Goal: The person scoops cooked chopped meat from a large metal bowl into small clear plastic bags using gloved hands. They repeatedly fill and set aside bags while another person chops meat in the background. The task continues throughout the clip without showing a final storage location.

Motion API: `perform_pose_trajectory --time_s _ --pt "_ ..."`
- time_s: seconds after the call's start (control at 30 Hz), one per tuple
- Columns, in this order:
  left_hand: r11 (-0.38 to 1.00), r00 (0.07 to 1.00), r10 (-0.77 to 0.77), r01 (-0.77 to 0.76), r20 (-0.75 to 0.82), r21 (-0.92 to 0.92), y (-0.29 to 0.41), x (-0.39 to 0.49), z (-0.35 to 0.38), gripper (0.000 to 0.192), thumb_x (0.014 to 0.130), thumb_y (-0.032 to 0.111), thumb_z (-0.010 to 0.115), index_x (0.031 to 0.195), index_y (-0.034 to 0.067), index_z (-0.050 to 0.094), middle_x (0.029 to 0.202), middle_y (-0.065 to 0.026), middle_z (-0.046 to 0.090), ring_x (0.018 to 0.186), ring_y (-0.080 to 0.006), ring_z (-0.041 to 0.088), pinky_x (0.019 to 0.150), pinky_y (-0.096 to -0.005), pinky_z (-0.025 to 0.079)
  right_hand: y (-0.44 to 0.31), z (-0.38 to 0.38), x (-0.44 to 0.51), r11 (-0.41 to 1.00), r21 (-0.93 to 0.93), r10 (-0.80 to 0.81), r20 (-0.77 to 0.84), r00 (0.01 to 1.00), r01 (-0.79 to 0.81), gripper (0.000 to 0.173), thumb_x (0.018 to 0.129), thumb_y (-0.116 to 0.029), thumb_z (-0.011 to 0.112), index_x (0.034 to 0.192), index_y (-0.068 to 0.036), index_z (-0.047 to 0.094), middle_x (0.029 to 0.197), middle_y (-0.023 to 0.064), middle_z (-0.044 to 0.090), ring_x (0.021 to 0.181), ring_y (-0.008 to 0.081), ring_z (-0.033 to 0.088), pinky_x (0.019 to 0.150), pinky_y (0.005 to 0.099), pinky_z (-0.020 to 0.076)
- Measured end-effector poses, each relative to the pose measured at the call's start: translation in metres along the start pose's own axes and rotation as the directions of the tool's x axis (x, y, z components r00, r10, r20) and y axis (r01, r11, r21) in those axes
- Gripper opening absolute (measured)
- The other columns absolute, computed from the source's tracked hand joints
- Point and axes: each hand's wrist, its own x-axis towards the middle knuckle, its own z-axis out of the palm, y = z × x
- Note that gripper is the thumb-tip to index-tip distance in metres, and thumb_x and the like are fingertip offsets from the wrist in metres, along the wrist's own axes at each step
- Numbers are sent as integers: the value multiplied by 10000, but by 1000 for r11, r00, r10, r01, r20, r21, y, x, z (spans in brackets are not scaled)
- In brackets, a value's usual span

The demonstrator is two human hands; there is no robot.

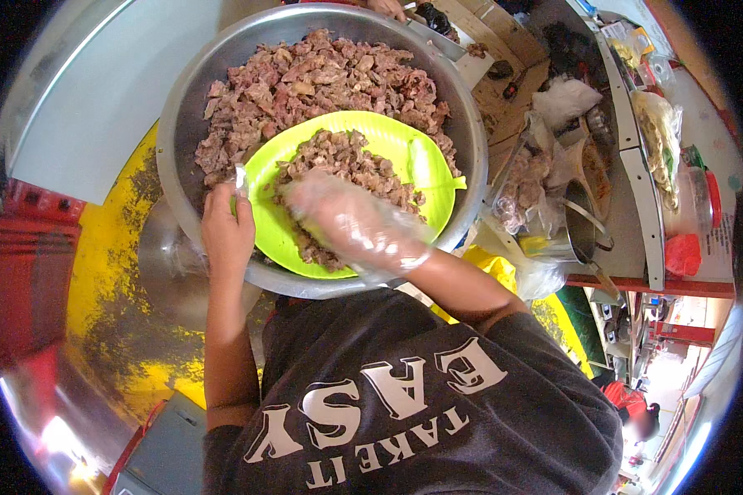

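Observation:
A large metal basin (475, 142) holds a heap of chopped meat (322, 77). Over the near part of that heap lies a lime-green leaf-shaped plastic plate (378, 127), bearing a smaller pile of chopped meat (340, 151). My left hand (228, 219), bare, grips the plate's left edge, thumb and fingers closed on it near a small clear piece of plastic. My right hand (347, 216), in a clear plastic glove, rests on the meat on the plate; it is blurred, and its fingertips are partly hidden, so whether they hold meat is unclear.
At the upper right are a cleaver blade (436, 38) and another person's hand (387, 8) by the basin's far rim. To the right stand a metal pot (573, 229) and plastic bags of food (523, 179). A yellow, worn surface (108, 272) lies left; a person in red appears far right.

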Motion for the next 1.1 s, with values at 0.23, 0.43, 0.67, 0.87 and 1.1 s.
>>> perform_pose_trajectory --time_s 0.23,0.43,0.67,0.87,1.1 --pt "994 975 -90 102 203 -48 -4 10 -7 111 881 96 570 980 50 548 898 -169 637 852 -344 619 752 -384 471 43 -57 -15 847 -29 530 111 841 -530 292 870 -269 612 1086 -77 655 999 154 663 930 294 635 832 365 493" --pt "996 951 -84 93 298 -16 -14 19 -14 86 885 95 581 943 42 545 883 -171 630 833 -298 626 750 -372 468 67 -33 23 948 102 287 139 948 -302 399 869 -297 581 1198 -72 578 1101 196 589 1048 330 554 927 416 420" --pt "996 975 -85 81 203 31 -5 3 -16 108 880 124 573 957 50 558 866 -199 628 808 -399 606 694 -421 467 82 -12 20 947 85 293 162 942 -309 331 859 -267 616 1104 -45 615 937 162 635 873 318 607 811 396 475" --pt "990 979 -127 115 158 81 -4 -13 -20 117 869 130 573 941 39 560 841 -179 622 735 -353 618 658 -406 475 87 -62 -21 907 267 310 103 945 -326 278 926 -254 554 1073 -28 622 937 156 667 870 290 636 819 372 485" --pt "988 976 -152 148 157 37 -13 -18 -23 100 886 126 580 893 29 555 723 -72 577 637 -147 540 609 -289 450 35 -36 -47 838 -298 506 113 855 -457 583 806 -323 677 1288 -55 486 1246 238 498 1106 373 533 1001 422 389"
